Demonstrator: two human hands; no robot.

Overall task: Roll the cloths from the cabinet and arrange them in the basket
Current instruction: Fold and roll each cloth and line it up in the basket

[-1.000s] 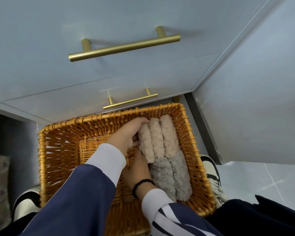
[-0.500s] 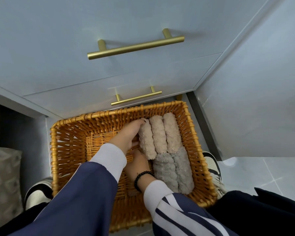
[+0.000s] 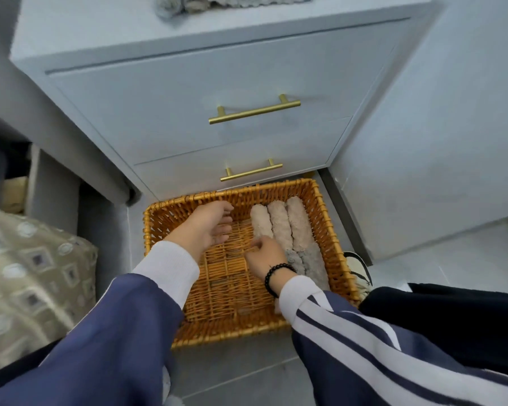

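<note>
A wicker basket [image 3: 159, 227] stands on the floor in front of a pale grey cabinet [image 3: 188, 83]. Three beige rolled cloths [image 3: 280, 222] lie side by side along its far right, with grey rolled cloths [image 3: 308, 260] just nearer me. My left hand [image 3: 206, 227] hovers open above the basket's bare middle, fingers spread, holding nothing. My right hand [image 3: 266, 256] rests against the near end of the leftmost beige roll, fingers curled, its grip unclear. Loose grey cloths [image 3: 188, 4] lie on the cabinet top.
The cabinet has two closed drawers with brass handles [image 3: 254, 112]. A patterned cushion [image 3: 27, 273] sits at the left. A white wall panel [image 3: 437, 142] stands right of the cabinet. A shoe [image 3: 359, 271] shows beside the basket's right wall, on grey floor tiles.
The view has tilted up, so the cabinet top and its loose cloths now show. My left hand has lifted off the beige rolls and opened. My right hand stays by the rolls.
</note>
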